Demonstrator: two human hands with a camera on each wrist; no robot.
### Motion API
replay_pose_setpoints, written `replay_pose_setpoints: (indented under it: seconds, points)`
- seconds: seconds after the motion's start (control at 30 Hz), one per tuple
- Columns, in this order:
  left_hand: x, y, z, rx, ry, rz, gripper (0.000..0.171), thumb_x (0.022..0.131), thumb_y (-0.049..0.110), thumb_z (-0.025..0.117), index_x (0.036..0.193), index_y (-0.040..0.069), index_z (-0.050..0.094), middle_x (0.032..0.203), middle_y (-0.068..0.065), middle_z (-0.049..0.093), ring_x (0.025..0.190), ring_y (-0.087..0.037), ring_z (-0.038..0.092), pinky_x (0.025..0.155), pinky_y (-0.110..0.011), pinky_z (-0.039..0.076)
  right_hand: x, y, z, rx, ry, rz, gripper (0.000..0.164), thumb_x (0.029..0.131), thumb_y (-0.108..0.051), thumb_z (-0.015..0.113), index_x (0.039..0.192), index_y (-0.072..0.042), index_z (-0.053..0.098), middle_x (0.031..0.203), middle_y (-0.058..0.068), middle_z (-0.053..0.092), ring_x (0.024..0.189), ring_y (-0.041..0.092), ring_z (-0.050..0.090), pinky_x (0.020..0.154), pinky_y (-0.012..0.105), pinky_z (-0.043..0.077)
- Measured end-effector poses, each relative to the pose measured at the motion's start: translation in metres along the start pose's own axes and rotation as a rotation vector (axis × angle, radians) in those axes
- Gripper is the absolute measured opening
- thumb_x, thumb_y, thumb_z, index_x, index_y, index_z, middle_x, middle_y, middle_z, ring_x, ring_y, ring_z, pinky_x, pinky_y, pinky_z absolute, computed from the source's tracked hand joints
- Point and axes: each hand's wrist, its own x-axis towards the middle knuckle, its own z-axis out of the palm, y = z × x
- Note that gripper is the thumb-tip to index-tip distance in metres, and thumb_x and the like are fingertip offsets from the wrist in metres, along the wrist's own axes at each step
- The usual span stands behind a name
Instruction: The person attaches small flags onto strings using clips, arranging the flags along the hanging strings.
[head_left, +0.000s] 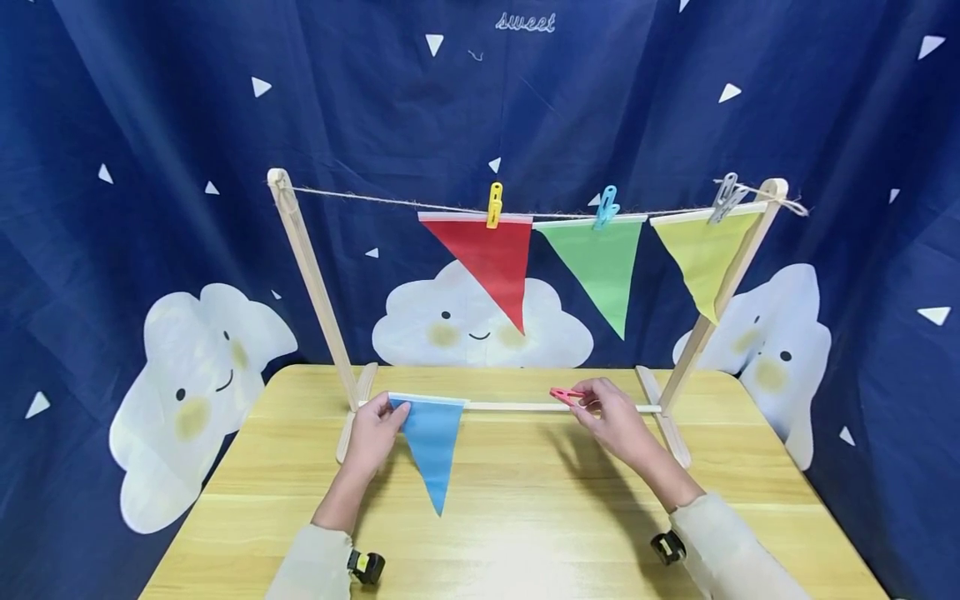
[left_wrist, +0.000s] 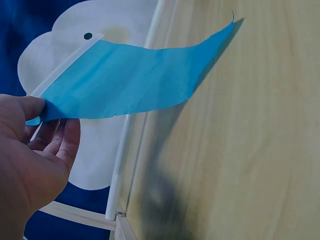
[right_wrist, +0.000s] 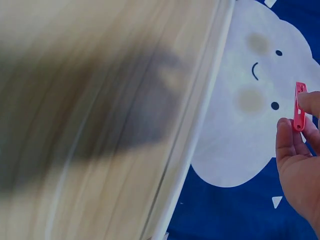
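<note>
My left hand (head_left: 375, 433) pinches a blue triangular flag (head_left: 435, 442) by the left end of its white top edge; the point hangs down over the table. In the left wrist view the thumb lies on the cloth of the blue flag (left_wrist: 125, 80), fingers behind it. My right hand (head_left: 615, 421) pinches a pink clothespin (head_left: 564, 395) between thumb and fingers; the right wrist view shows the clothespin (right_wrist: 300, 106) too. Above, a string (head_left: 375, 198) carries a red flag (head_left: 498, 258) under a yellow clothespin (head_left: 494, 205), a green flag (head_left: 600, 262) and a yellow flag (head_left: 701, 254).
A left wooden post (head_left: 318, 292) and a right wooden post (head_left: 697, 337) hold the string. A white crossbar (head_left: 517, 407) joins them low over the wooden table (head_left: 525, 517). A blue clothespin (head_left: 606, 208) and a grey clothespin (head_left: 725, 198) grip the string. A dark blue curtain (head_left: 450, 108) hangs behind.
</note>
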Motion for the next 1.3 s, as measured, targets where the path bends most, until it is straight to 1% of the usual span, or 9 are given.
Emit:
replay_pose_setpoints:
  seconds: [0.2,0.33,0.47,0.53,0.7,0.8,0.9,1.13,1.3]
  points:
    - [0.001,0.009,0.001,-0.052,0.009,0.012,0.012,0.101,0.011,0.066,0.102,0.0,0.069,0.065,0.003,0.045,0.059,-0.011,0.04,0.059,-0.022,0.044,0.003,-0.007,-0.001,-0.011,0.032,-0.031,0.024,0.089,-0.001,0.077,0.111,0.0,0.068,0.099,0.011,0.068,0.085,0.021,0.069,0.077,0.037,0.061]
    - [0.001,0.015,0.0,-0.073,0.027,0.04,0.015,0.099,0.01,0.068,0.094,-0.004,0.065,0.063,0.004,0.042,0.058,-0.009,0.038,0.057,-0.021,0.042,0.005,-0.015,-0.001,-0.002,0.043,-0.024,0.026,0.089,-0.002,0.078,0.113,-0.002,0.068,0.099,0.011,0.068,0.086,0.021,0.07,0.079,0.039,0.061]
    - [0.0,0.02,0.0,-0.077,0.045,0.041,0.021,0.099,0.01,0.07,0.086,-0.003,0.06,0.062,0.004,0.042,0.058,-0.009,0.04,0.06,-0.022,0.047,0.007,-0.022,-0.002,-0.002,0.062,-0.029,0.025,0.088,-0.004,0.078,0.112,-0.004,0.069,0.098,0.008,0.068,0.087,0.019,0.068,0.08,0.037,0.06]
    - [0.0,0.023,-0.001,-0.08,0.052,0.036,0.019,0.099,0.011,0.07,0.086,-0.002,0.062,0.063,0.003,0.046,0.061,-0.013,0.047,0.065,-0.026,0.054,0.008,-0.026,-0.002,0.0,0.077,-0.036,0.025,0.088,-0.005,0.078,0.111,-0.006,0.069,0.097,0.006,0.067,0.087,0.018,0.067,0.08,0.037,0.06]
    - [-0.001,0.029,-0.002,-0.108,0.055,0.029,0.014,0.099,0.009,0.07,0.095,-0.004,0.069,0.07,-0.005,0.058,0.07,-0.021,0.059,0.073,-0.032,0.061,0.01,-0.033,-0.003,0.004,0.105,-0.041,0.024,0.087,-0.006,0.079,0.109,-0.008,0.07,0.096,0.007,0.066,0.085,0.018,0.066,0.078,0.037,0.059]
    - [-0.001,0.034,-0.002,-0.124,0.059,0.019,0.015,0.099,0.009,0.07,0.102,-0.005,0.071,0.078,-0.009,0.065,0.072,-0.015,0.062,0.075,-0.031,0.061,0.01,-0.035,-0.003,0.007,0.116,-0.046,0.025,0.086,-0.007,0.079,0.11,-0.009,0.07,0.095,0.007,0.066,0.083,0.017,0.065,0.076,0.039,0.059]
    - [-0.001,0.04,-0.001,-0.134,0.067,0.016,0.017,0.099,0.009,0.07,0.107,-0.006,0.072,0.082,-0.007,0.068,0.072,-0.008,0.062,0.076,-0.031,0.061,0.012,-0.038,-0.003,0.012,0.134,-0.065,0.025,0.086,-0.007,0.08,0.109,-0.01,0.071,0.094,0.006,0.065,0.081,0.017,0.064,0.074,0.039,0.058]
    - [-0.002,0.05,-0.003,-0.16,0.085,0.027,0.018,0.097,0.009,0.072,0.101,-0.008,0.07,0.073,0.0,0.06,0.068,-0.01,0.058,0.07,-0.023,0.058,0.017,-0.05,-0.003,0.043,0.167,-0.103,0.024,0.085,-0.006,0.08,0.108,-0.009,0.072,0.094,0.007,0.064,0.081,0.016,0.062,0.073,0.03,0.057]
    - [-0.001,0.055,-0.004,-0.197,0.099,0.03,0.021,0.097,0.01,0.073,0.105,-0.009,0.07,0.075,0.004,0.059,0.068,-0.007,0.057,0.067,-0.021,0.057,0.022,-0.057,-0.003,0.059,0.188,-0.125,0.027,0.084,-0.006,0.083,0.109,-0.008,0.071,0.094,0.01,0.065,0.08,0.017,0.062,0.072,0.035,0.058]
